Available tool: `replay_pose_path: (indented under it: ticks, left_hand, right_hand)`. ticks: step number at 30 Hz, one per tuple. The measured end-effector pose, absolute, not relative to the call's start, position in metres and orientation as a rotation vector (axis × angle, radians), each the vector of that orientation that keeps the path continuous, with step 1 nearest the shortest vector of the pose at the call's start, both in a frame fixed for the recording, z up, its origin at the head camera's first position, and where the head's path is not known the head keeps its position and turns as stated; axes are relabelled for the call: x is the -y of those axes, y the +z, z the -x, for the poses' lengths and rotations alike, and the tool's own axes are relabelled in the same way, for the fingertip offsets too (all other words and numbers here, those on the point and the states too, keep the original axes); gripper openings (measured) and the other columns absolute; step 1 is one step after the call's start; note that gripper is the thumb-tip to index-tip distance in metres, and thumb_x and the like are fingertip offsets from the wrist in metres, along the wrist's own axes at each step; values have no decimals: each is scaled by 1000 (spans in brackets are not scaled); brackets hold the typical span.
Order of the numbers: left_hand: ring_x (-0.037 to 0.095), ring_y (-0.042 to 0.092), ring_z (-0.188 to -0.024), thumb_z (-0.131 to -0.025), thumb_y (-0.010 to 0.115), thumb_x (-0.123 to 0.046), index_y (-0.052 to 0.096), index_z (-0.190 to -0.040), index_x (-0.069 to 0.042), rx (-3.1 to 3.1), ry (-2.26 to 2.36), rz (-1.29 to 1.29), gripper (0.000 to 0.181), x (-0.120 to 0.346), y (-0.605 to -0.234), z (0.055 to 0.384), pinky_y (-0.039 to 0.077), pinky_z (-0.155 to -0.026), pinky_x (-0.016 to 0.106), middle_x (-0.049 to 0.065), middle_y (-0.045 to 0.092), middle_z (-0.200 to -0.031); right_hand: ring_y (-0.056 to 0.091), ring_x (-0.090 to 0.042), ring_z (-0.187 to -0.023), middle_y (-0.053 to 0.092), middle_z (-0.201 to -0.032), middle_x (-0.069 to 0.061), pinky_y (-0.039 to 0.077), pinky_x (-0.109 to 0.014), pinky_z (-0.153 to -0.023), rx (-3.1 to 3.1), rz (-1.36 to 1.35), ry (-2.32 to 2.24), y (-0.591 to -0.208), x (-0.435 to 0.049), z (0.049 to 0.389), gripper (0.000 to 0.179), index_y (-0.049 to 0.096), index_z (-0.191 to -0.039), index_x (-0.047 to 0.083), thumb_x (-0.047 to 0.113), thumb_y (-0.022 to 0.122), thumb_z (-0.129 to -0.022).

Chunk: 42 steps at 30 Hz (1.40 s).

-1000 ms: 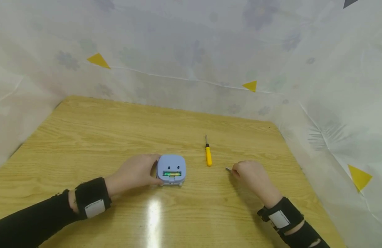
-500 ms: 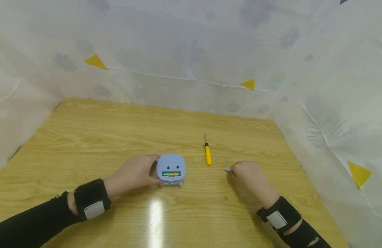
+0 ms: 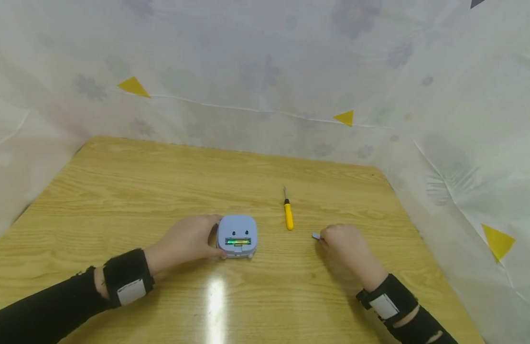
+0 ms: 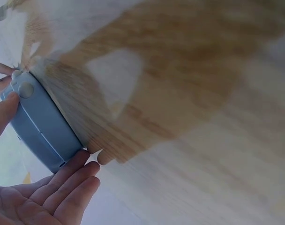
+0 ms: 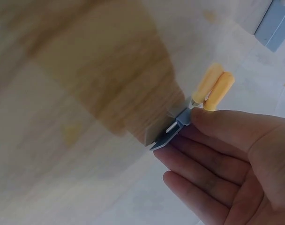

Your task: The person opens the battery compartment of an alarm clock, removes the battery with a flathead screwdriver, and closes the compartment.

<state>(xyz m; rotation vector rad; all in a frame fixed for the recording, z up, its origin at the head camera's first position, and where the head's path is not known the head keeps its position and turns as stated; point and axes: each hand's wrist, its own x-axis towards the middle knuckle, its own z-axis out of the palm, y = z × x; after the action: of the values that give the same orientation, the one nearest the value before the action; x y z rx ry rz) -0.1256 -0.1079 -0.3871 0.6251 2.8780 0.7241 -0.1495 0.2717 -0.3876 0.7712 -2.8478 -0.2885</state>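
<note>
My left hand (image 3: 188, 240) grips the left side of a pale blue rounded-square device (image 3: 236, 223) lying on the table, thumb near its front edge and fingers at the back. An open slot in its top shows a green-and-gold battery (image 3: 238, 242). In the left wrist view the device's side (image 4: 44, 124) sits between thumb and fingers. Off to the right, my right hand (image 3: 345, 248) pinches a small pale blue battery cover (image 3: 316, 236) just at the tabletop. The right wrist view shows this cover (image 5: 169, 134) between thumb and fingers, partly hidden by the thumb.
A yellow-handled screwdriver (image 3: 288, 217) lies between the two hands, its shaft pointing to the far side. The wood-grain table (image 3: 183, 177) is bordered at the back and sides by a pale floral sheet (image 3: 230, 62) with yellow triangles.
The cover in my right hand has turned slightly, so more of its flat face shows. My left hand and the device stay where they were, as does the screwdriver.
</note>
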Motion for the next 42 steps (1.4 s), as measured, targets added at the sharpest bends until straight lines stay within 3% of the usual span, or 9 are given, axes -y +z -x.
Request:
replay_pose_path:
  ticks: [11, 23, 27, 31, 35, 42]
  left_hand:
    - [37, 68, -130, -75, 97, -37, 61, -142, 5, -2884, 722, -638, 87, 108, -385, 126, 56, -111, 53, 21, 70, -139]
    - [37, 67, -131, -75, 97, -38, 60, -143, 4, -2875, 735, -625, 88, 109, -385, 126, 55, -113, 54, 21, 69, -141]
    - [38, 67, -132, -75, 97, -39, 60, -143, 4, -2870, 733, -619, 89, 109, -384, 126, 54, -113, 54, 21, 69, -142]
    - [38, 67, -132, -75, 97, -39, 60, -144, 4, -2867, 721, -619, 89, 108, -384, 126, 54, -113, 54, 21, 69, -142]
    - [37, 67, -131, -75, 96, -39, 60, -143, 4, -2867, 717, -628, 88, 108, -386, 126, 55, -113, 54, 21, 69, -141]
    - [37, 67, -131, -75, 96, -40, 60, -143, 3, -2867, 712, -625, 88, 108, -388, 127, 54, -113, 54, 21, 69, -141]
  right_hand:
    - [41, -8, -54, 56, -60, 3, 39, -24, -47, 2831, -744, -231, -389, -273, 149, 29, 66, -66, 12, 10, 86, -87]
    - [36, -7, -54, 45, -60, 6, 32, -20, -47, 2854, -744, -118, -385, -273, 153, 40, 56, -64, 17, 20, 81, -95]
    - [41, -6, -56, 52, -64, 5, 38, -21, -49, 2827, -788, -104, -382, -270, 158, 29, 64, -72, 15, 20, 84, -92]
    - [62, -12, -66, 70, -82, -1, 55, -27, -57, 2753, -889, -131, -379, -265, 163, 14, 76, -92, 10, 17, 88, -88]
    - [75, -23, -89, 78, -105, -8, 65, -35, -73, 2694, -1012, -124, -373, -259, 168, 30, 78, -115, 6, 14, 88, -88]
    - [75, -27, -104, 77, -117, -12, 66, -38, -88, 2535, -1226, -174, -362, -250, 180, 39, 75, -124, 3, 10, 87, -88]
